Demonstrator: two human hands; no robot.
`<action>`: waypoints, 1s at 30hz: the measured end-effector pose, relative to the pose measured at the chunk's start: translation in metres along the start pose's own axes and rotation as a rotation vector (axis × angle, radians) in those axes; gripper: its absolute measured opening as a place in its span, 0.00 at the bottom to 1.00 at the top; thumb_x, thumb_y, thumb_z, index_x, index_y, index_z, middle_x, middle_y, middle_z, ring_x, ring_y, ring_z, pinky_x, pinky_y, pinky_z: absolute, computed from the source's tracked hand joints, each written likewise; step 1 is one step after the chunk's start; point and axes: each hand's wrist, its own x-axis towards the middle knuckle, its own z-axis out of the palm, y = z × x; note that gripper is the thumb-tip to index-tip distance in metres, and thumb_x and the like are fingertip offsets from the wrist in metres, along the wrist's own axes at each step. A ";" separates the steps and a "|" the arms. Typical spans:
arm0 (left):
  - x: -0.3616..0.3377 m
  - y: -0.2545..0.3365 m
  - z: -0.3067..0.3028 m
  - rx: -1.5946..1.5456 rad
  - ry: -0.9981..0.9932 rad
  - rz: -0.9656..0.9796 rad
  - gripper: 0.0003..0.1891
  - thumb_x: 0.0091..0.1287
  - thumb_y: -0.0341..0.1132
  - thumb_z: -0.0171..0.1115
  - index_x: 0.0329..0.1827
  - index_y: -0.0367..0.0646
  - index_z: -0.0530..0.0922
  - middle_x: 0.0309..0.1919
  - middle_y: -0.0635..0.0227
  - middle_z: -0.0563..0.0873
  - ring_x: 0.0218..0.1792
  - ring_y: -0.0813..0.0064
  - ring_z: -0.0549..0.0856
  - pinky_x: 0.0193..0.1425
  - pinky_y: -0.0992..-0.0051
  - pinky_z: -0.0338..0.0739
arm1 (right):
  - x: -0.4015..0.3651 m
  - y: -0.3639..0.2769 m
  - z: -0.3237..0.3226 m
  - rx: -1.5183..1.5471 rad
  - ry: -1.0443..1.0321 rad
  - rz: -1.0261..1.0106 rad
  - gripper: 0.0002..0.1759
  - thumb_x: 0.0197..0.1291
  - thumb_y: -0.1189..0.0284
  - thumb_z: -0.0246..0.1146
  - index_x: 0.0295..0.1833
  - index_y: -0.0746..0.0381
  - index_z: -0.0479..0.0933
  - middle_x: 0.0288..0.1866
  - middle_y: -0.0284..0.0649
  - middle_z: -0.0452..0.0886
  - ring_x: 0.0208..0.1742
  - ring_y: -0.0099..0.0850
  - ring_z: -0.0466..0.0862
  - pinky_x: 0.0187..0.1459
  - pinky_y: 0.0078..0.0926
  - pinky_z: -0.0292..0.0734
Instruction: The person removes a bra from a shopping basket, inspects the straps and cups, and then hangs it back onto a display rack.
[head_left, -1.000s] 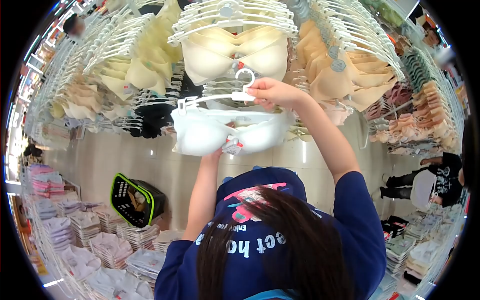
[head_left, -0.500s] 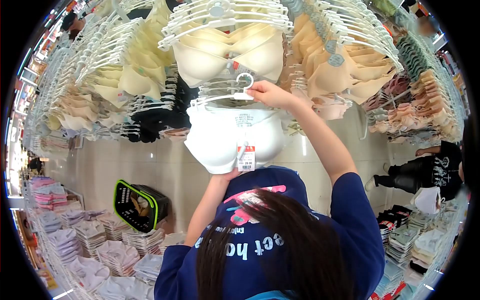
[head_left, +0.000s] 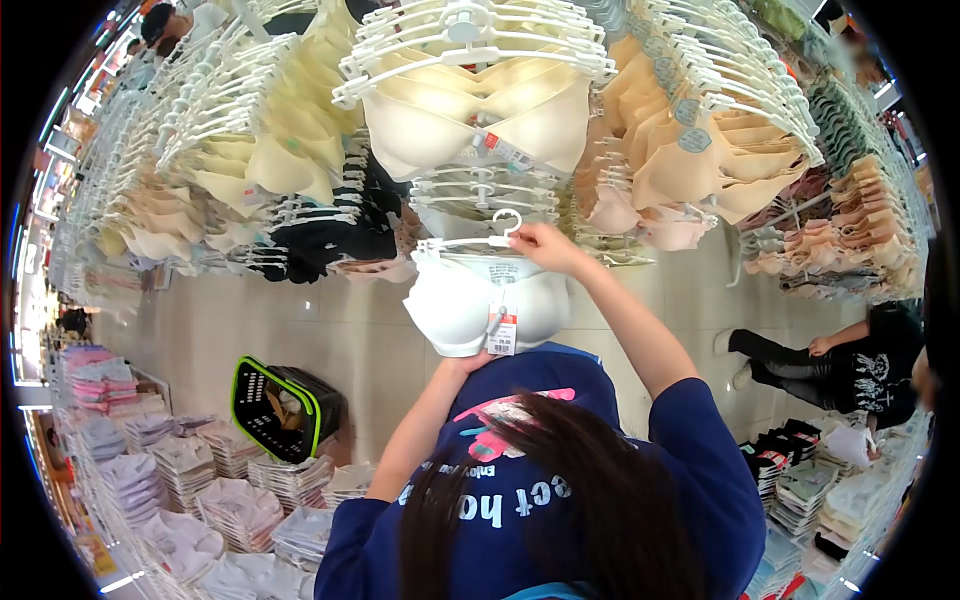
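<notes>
Right-hand grip: my right hand (head_left: 548,248) is closed on the white plastic hanger (head_left: 470,242) just below its hook, fingers pinched round the neck, arm raised in front of the racks

Left-hand grip: my left hand (head_left: 468,358) is up under the lower edge of the white padded bra (head_left: 455,305), touching it from beneath; the cups hide most of the fingers, so I cannot tell whether they are closed or spread

Item in hand: white padded bra, hanging from the hanger, cups facing me, held level between both hands, just in front of and below the nearest rack. A red-and-white paper price tag (head_left: 502,333) dangles at the centre of the lower edge, just above my left hand

Surroundings, as I see them:
- cream bras on white hangers (head_left: 470,110), directly above the held hanger, close but apart from it
- peach bras on white hangers (head_left: 690,150), row to the right
- black bras (head_left: 320,235), lower row to the left
- pale tiled floor (head_left: 200,320), below the racks
- green-rimmed black plastic shopping basket (head_left: 280,405), standing on the floor at lower left, well apart from my hands
- stacks of folded pastel garments (head_left: 220,490), on a low display beside the basket
- a person in black clothing (head_left: 850,365), crouched low at the far right, well apart from me
</notes>
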 end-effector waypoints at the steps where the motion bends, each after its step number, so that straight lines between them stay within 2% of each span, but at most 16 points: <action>1: 0.007 -0.001 -0.012 -0.016 0.003 0.007 0.25 0.67 0.50 0.41 0.60 0.43 0.66 0.58 0.62 0.72 0.57 0.63 0.72 0.62 0.58 0.64 | 0.001 0.010 0.010 -0.007 0.041 -0.008 0.10 0.60 0.69 0.57 0.41 0.65 0.75 0.21 0.32 0.71 0.24 0.19 0.66 0.26 0.21 0.63; 4: 0.030 0.006 -0.035 -0.116 -0.020 0.050 0.23 0.67 0.50 0.42 0.57 0.44 0.69 0.54 0.63 0.75 0.54 0.65 0.74 0.60 0.60 0.66 | 0.011 0.026 0.025 -0.038 0.219 0.019 0.10 0.58 0.66 0.58 0.36 0.63 0.76 0.22 0.41 0.75 0.22 0.32 0.72 0.26 0.29 0.66; 5: 0.035 0.010 -0.040 -0.153 -0.036 0.055 0.23 0.67 0.50 0.43 0.57 0.44 0.70 0.53 0.63 0.76 0.54 0.65 0.75 0.60 0.61 0.67 | 0.017 0.028 0.026 -0.054 0.230 0.018 0.11 0.58 0.66 0.57 0.36 0.63 0.75 0.22 0.42 0.76 0.22 0.34 0.73 0.27 0.29 0.66; 6: 0.038 0.014 -0.032 -0.159 0.015 0.067 0.17 0.65 0.44 0.48 0.50 0.42 0.74 0.46 0.65 0.80 0.46 0.68 0.79 0.54 0.67 0.73 | 0.025 0.028 0.024 -0.070 0.240 0.018 0.11 0.58 0.65 0.57 0.36 0.63 0.75 0.23 0.42 0.76 0.23 0.35 0.74 0.27 0.30 0.67; 8: 0.043 0.023 -0.017 -0.139 0.036 0.123 0.17 0.64 0.44 0.50 0.48 0.42 0.74 0.45 0.66 0.81 0.46 0.69 0.79 0.53 0.68 0.74 | 0.037 0.027 0.017 -0.157 0.252 0.018 0.12 0.58 0.63 0.55 0.36 0.60 0.75 0.24 0.43 0.77 0.25 0.38 0.76 0.29 0.33 0.69; 10: 0.049 0.032 -0.008 -0.137 0.065 0.163 0.20 0.62 0.47 0.51 0.49 0.43 0.75 0.44 0.66 0.81 0.45 0.69 0.79 0.52 0.69 0.74 | 0.049 0.033 0.014 -0.205 0.280 0.013 0.12 0.58 0.64 0.57 0.37 0.62 0.76 0.23 0.43 0.76 0.23 0.36 0.75 0.27 0.30 0.68; 11: 0.050 0.035 -0.003 -0.137 0.072 0.176 0.20 0.63 0.48 0.50 0.49 0.43 0.75 0.44 0.67 0.81 0.45 0.69 0.80 0.52 0.69 0.74 | 0.055 0.035 0.014 -0.228 0.296 0.010 0.12 0.58 0.65 0.57 0.37 0.63 0.76 0.22 0.43 0.76 0.23 0.35 0.74 0.27 0.29 0.67; 12: 0.052 0.038 -0.002 -0.136 0.079 0.188 0.20 0.63 0.48 0.50 0.49 0.43 0.75 0.44 0.67 0.81 0.45 0.69 0.80 0.53 0.69 0.74 | 0.057 0.031 0.015 -0.254 0.312 -0.010 0.11 0.57 0.64 0.56 0.37 0.61 0.76 0.25 0.45 0.78 0.26 0.41 0.77 0.28 0.32 0.69; 13: 0.055 0.041 -0.001 -0.136 0.086 0.200 0.21 0.63 0.49 0.50 0.49 0.43 0.75 0.44 0.67 0.81 0.45 0.68 0.80 0.53 0.69 0.74 | 0.060 0.029 0.017 -0.262 0.304 -0.025 0.11 0.57 0.65 0.56 0.37 0.61 0.76 0.26 0.45 0.78 0.27 0.42 0.77 0.29 0.33 0.69; 17: 0.054 0.048 -0.019 -0.099 0.141 0.167 0.23 0.64 0.52 0.45 0.55 0.46 0.71 0.53 0.68 0.77 0.53 0.68 0.75 0.57 0.65 0.69 | 0.069 0.029 0.022 -0.281 0.295 -0.051 0.09 0.56 0.66 0.55 0.36 0.60 0.76 0.30 0.46 0.79 0.33 0.46 0.78 0.33 0.37 0.71; 22: 0.013 0.047 -0.101 0.071 0.328 0.199 0.26 0.68 0.54 0.37 0.64 0.54 0.64 0.64 0.72 0.66 0.62 0.69 0.67 0.62 0.61 0.61 | 0.079 0.035 0.028 -0.353 0.348 -0.069 0.10 0.56 0.66 0.55 0.35 0.61 0.76 0.32 0.46 0.79 0.35 0.46 0.78 0.36 0.41 0.72; 24: -0.020 0.044 -0.142 0.090 0.400 0.175 0.25 0.67 0.52 0.36 0.66 0.55 0.62 0.65 0.71 0.65 0.60 0.67 0.69 0.60 0.66 0.63 | 0.079 0.036 0.028 -0.405 0.370 -0.091 0.10 0.55 0.67 0.55 0.34 0.63 0.75 0.32 0.47 0.78 0.36 0.47 0.77 0.38 0.41 0.71; 26: -0.059 0.042 -0.184 0.151 0.573 0.129 0.26 0.67 0.53 0.36 0.66 0.55 0.61 0.65 0.71 0.66 0.60 0.68 0.69 0.59 0.66 0.64 | 0.081 0.037 0.028 -0.460 0.389 -0.123 0.08 0.54 0.71 0.56 0.32 0.64 0.75 0.33 0.48 0.77 0.38 0.47 0.76 0.40 0.41 0.71; 28: -0.104 0.036 -0.226 0.211 0.763 0.104 0.25 0.68 0.52 0.37 0.65 0.54 0.63 0.62 0.70 0.69 0.56 0.69 0.73 0.55 0.65 0.69 | 0.078 0.035 0.032 -0.520 0.486 -0.204 0.07 0.53 0.72 0.57 0.32 0.65 0.74 0.35 0.48 0.77 0.40 0.47 0.75 0.40 0.41 0.70; 29: -0.127 0.034 -0.256 0.168 0.845 0.125 0.23 0.67 0.51 0.39 0.61 0.53 0.66 0.57 0.69 0.74 0.49 0.70 0.76 0.48 0.67 0.72 | 0.075 0.034 0.034 -0.548 0.535 -0.247 0.07 0.53 0.72 0.57 0.33 0.65 0.73 0.36 0.49 0.77 0.41 0.47 0.75 0.41 0.41 0.70; 30: -0.151 0.032 -0.280 0.123 0.927 0.146 0.21 0.67 0.51 0.40 0.57 0.52 0.69 0.52 0.69 0.78 0.42 0.70 0.80 0.41 0.69 0.76 | 0.072 0.039 0.035 -0.570 0.473 -0.182 0.11 0.51 0.75 0.58 0.42 0.63 0.72 0.41 0.48 0.75 0.44 0.47 0.73 0.44 0.41 0.69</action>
